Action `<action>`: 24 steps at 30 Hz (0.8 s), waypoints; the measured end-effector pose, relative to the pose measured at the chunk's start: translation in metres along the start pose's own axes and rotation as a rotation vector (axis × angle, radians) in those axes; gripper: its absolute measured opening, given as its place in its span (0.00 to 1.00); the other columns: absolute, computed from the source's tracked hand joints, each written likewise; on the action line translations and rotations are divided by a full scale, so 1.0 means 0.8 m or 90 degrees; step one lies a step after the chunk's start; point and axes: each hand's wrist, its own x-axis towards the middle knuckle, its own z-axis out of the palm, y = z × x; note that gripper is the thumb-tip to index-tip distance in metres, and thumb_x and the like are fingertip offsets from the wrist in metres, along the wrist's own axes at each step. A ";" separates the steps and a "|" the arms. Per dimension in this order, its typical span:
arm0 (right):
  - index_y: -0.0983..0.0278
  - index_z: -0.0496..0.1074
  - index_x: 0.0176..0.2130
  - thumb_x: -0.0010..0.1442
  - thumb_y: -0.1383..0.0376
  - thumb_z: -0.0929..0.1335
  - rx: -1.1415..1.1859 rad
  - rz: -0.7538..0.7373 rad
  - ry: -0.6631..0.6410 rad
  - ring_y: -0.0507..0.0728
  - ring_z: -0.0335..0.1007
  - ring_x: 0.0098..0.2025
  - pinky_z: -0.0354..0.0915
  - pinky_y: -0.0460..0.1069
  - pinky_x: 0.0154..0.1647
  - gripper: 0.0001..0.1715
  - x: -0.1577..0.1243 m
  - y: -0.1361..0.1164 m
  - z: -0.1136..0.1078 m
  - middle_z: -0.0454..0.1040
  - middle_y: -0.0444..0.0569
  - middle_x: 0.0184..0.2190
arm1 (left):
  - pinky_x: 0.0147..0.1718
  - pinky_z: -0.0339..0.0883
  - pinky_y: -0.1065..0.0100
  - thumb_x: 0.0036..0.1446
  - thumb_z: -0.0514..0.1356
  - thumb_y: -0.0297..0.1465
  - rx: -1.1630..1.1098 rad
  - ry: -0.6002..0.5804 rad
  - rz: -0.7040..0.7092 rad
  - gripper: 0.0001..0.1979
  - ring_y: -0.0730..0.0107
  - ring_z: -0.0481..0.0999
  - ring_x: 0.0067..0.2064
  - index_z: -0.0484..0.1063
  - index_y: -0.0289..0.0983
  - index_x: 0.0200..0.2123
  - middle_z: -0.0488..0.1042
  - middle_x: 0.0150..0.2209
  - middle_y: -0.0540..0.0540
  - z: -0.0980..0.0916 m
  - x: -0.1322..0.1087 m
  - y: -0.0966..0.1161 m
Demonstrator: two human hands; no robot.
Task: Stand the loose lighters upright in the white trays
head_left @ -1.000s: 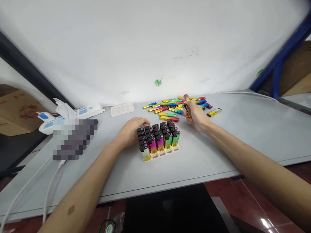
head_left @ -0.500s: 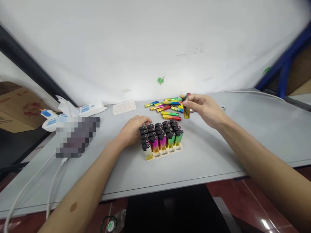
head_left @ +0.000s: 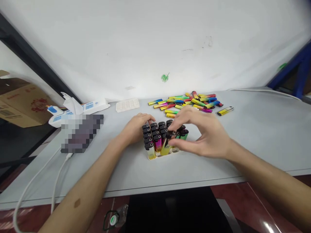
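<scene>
My right hand (head_left: 206,137) pinches a yellow lighter (head_left: 165,150) by its black top, between thumb and fingers. The lighter is slightly tilted over the front row of a cream holder (head_left: 159,156) with oval slots; whether its base sits in a slot I cannot tell. Rows of upright lighters (head_left: 158,144) with black tops fill the rows behind, and my right fingers hide some of them. At the front left corner stands a pale yellow lighter (head_left: 151,151). My left hand (head_left: 136,127) curls around the back left side of the holder, its fingertips partly hidden behind the lighters.
A loose pile of shiny multicoloured lighters (head_left: 175,101) lies by the wall, with one yellow lighter (head_left: 224,111) apart at right. A second white holder (head_left: 128,105), a power strip (head_left: 97,105), a blurred-out dark device (head_left: 81,134) and white cables (head_left: 57,176) occupy the left side.
My right hand has brought the yellow lighter from near the pile down and left to the holder's front row. My left hand stays at the holder. The view has shifted slightly.
</scene>
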 end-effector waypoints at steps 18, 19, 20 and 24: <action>0.60 0.77 0.37 0.62 0.57 0.73 -0.188 -0.172 -0.018 0.57 0.66 0.37 0.65 0.54 0.38 0.08 -0.006 0.009 0.016 0.74 0.49 0.35 | 0.46 0.67 0.62 0.53 0.59 0.26 0.004 0.014 0.021 0.17 0.60 0.73 0.47 0.73 0.40 0.48 0.78 0.43 0.47 0.002 0.000 -0.003; 0.60 0.77 0.37 0.62 0.57 0.73 -0.190 -0.169 -0.018 0.57 0.66 0.37 0.65 0.54 0.38 0.09 -0.006 0.009 0.015 0.74 0.50 0.35 | 0.46 0.67 0.63 0.54 0.59 0.25 0.004 0.010 0.017 0.17 0.60 0.73 0.47 0.72 0.39 0.48 0.78 0.43 0.47 0.002 0.000 -0.003; 0.59 0.77 0.37 0.62 0.57 0.73 -0.190 -0.164 -0.021 0.57 0.66 0.37 0.65 0.55 0.39 0.09 -0.006 0.010 0.014 0.74 0.50 0.36 | 0.46 0.67 0.62 0.54 0.58 0.25 0.005 0.007 0.013 0.17 0.60 0.73 0.48 0.73 0.39 0.48 0.78 0.43 0.47 0.002 0.000 -0.002; 0.58 0.78 0.37 0.63 0.57 0.72 -0.171 -0.155 -0.044 0.58 0.67 0.39 0.66 0.56 0.41 0.08 -0.007 0.009 0.016 0.74 0.50 0.37 | 0.46 0.67 0.62 0.54 0.58 0.25 0.012 0.004 0.006 0.17 0.60 0.73 0.48 0.73 0.40 0.48 0.78 0.42 0.47 0.000 -0.001 0.001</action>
